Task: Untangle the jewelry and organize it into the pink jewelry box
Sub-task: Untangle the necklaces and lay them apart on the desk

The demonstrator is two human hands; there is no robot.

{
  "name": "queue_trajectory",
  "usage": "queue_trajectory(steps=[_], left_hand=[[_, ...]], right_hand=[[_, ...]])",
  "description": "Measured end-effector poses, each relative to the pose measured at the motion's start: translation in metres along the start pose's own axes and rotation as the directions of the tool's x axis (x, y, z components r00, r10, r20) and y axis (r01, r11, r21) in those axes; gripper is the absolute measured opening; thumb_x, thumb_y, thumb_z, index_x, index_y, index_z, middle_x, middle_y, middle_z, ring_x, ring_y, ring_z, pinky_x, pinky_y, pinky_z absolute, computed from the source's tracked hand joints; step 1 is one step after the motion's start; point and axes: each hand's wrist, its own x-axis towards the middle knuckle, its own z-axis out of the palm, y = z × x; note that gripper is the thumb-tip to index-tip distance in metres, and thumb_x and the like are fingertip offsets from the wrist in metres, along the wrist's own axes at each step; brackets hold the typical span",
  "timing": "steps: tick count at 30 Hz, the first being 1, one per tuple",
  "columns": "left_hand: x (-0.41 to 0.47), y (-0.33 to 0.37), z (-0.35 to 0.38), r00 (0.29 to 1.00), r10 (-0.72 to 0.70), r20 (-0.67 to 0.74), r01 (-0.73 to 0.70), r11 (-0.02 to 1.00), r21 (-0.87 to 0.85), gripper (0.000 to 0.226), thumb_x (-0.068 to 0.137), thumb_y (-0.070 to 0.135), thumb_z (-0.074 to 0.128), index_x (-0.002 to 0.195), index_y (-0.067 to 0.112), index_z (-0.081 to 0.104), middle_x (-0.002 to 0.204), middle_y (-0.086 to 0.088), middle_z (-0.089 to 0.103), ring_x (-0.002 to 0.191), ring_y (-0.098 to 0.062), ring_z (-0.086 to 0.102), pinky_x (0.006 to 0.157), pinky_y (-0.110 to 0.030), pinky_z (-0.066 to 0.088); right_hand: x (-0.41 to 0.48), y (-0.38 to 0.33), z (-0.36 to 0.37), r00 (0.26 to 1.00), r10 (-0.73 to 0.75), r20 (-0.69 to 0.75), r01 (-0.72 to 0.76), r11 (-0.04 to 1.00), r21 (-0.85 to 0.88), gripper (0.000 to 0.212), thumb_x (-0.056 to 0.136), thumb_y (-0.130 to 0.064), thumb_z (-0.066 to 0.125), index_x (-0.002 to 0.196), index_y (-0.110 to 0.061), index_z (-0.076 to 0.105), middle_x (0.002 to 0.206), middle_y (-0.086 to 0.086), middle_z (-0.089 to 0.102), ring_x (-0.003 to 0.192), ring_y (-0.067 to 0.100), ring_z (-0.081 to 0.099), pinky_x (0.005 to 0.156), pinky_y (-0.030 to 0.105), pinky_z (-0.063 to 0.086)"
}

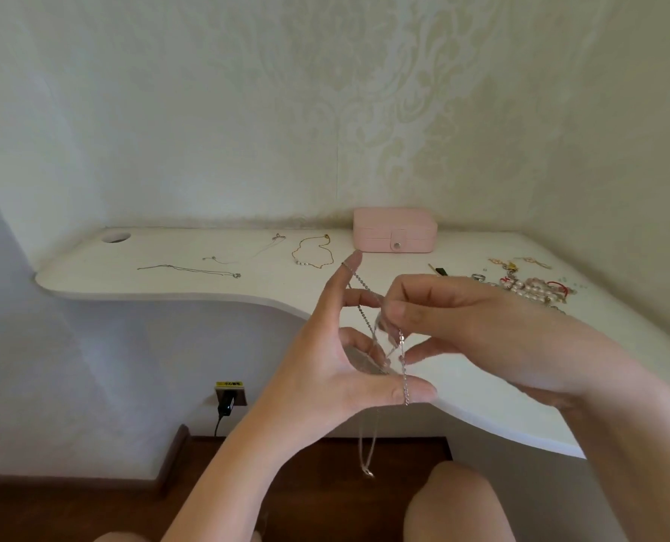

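Note:
A thin silver chain (pixel 368 324) is strung between my two hands in front of the desk edge. My left hand (pixel 337 354) has the chain draped over its raised index fingertip and pinned by the thumb, with a loop hanging down below. My right hand (pixel 462 330) pinches the chain near its middle with curled fingers. The pink jewelry box (pixel 394 230) stands closed at the back of the white desk (pixel 192 287). A tangled heap of pearl and red jewelry (pixel 528 289) lies at the right.
Laid out on the desk are a gold necklace (pixel 313 252), a silver chain (pixel 188 270) at the left and another thin silver necklace (pixel 247 252). A cable hole (pixel 115 237) is at the far left. A wall socket with a black plug (pixel 227 400) sits below.

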Motion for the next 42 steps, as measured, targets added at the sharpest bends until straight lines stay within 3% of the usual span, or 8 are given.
queue_trajectory(steps=[3,9,14,18,23,27,32,42], left_hand=[[0.001,-0.003,-0.001,1.000,0.018,-0.023,-0.017,0.999,0.040,0.129,0.040,0.041,0.089,0.138,0.062,0.009,0.120,0.030,0.044,0.089,-0.008,0.062,0.077,-0.035,0.057],[0.000,-0.004,0.000,0.994,0.065,-0.087,-0.053,0.990,0.131,0.122,0.046,0.054,0.082,0.143,0.051,0.010,0.132,0.031,0.037,0.118,0.007,0.047,0.093,-0.013,0.038],[0.008,-0.005,-0.008,0.946,0.052,-0.321,-0.088,0.991,-0.100,0.044,0.073,0.020,0.077,0.113,0.024,0.060,0.078,0.009,0.064,0.074,-0.006,0.061,0.069,-0.014,0.047],[0.009,-0.013,-0.010,0.959,0.032,-0.282,-0.081,0.983,-0.164,0.004,0.077,0.020,0.072,0.080,0.020,0.069,0.071,0.009,0.064,0.072,-0.001,0.059,0.068,-0.008,0.044],[0.011,-0.034,-0.014,0.958,-0.093,-0.270,-0.042,0.888,-0.458,0.040,0.059,0.036,0.081,0.082,0.019,0.054,0.063,0.008,0.053,0.058,-0.010,0.053,0.065,-0.023,0.049],[0.013,-0.038,-0.018,0.991,-0.123,-0.047,0.083,0.861,-0.502,0.076,0.043,0.066,0.081,0.102,0.021,0.060,0.073,0.008,0.051,0.057,-0.002,0.045,0.047,-0.014,0.039],[0.017,-0.042,-0.003,0.944,-0.213,0.254,0.217,0.976,0.010,0.021,0.087,0.045,0.055,0.102,0.035,0.067,0.119,0.027,0.058,0.101,0.014,0.054,0.097,-0.024,0.036],[0.003,-0.088,-0.008,0.896,-0.396,0.202,0.443,0.833,-0.331,0.027,0.086,0.025,0.053,0.091,-0.002,0.058,0.084,-0.016,0.068,0.088,-0.029,0.067,0.086,-0.035,0.054]], right_hand=[[0.000,-0.006,-0.006,0.996,-0.053,-0.065,0.049,0.997,-0.051,0.024,0.094,-0.023,0.051,0.074,-0.015,0.061,0.078,-0.006,0.060,0.081,0.009,0.056,0.085,0.033,0.053],[-0.003,-0.014,-0.016,0.993,-0.112,0.048,0.063,0.809,0.584,0.019,0.090,-0.020,0.048,0.074,-0.011,0.051,0.053,0.001,0.043,0.039,0.008,0.037,0.042,0.020,0.045],[-0.003,-0.017,-0.022,0.985,-0.159,0.066,0.122,0.915,0.384,0.020,0.089,-0.027,0.052,0.077,-0.014,0.061,0.051,-0.003,0.033,0.040,0.005,0.017,0.033,0.013,0.019],[0.007,-0.025,-0.025,0.983,-0.159,0.087,0.119,0.930,0.347,0.021,0.085,-0.024,0.050,0.085,-0.011,0.067,0.052,-0.001,0.034,0.040,0.005,0.017,0.033,0.014,0.018],[0.029,-0.036,-0.025,0.972,-0.165,0.166,0.123,0.962,0.242,0.020,0.092,-0.017,0.046,0.093,-0.009,0.064,0.055,-0.001,0.036,0.044,0.007,0.016,0.035,0.015,0.016],[0.047,-0.055,-0.037,0.970,-0.178,0.167,0.140,0.967,0.214,0.022,0.097,-0.013,0.040,0.096,-0.008,0.062,0.053,-0.004,0.038,0.042,0.004,0.018,0.033,0.013,0.017],[0.071,-0.085,-0.072,0.985,-0.166,0.040,0.148,0.946,0.289,0.022,0.098,-0.017,0.041,0.091,-0.013,0.061,0.051,-0.009,0.037,0.040,0.004,0.019,0.034,0.013,0.016],[0.087,-0.126,-0.180,0.924,-0.131,-0.359,0.289,0.855,0.430,0.019,0.097,-0.017,0.048,0.085,-0.013,0.062,0.051,-0.009,0.043,0.039,0.004,0.024,0.035,0.015,0.026]])
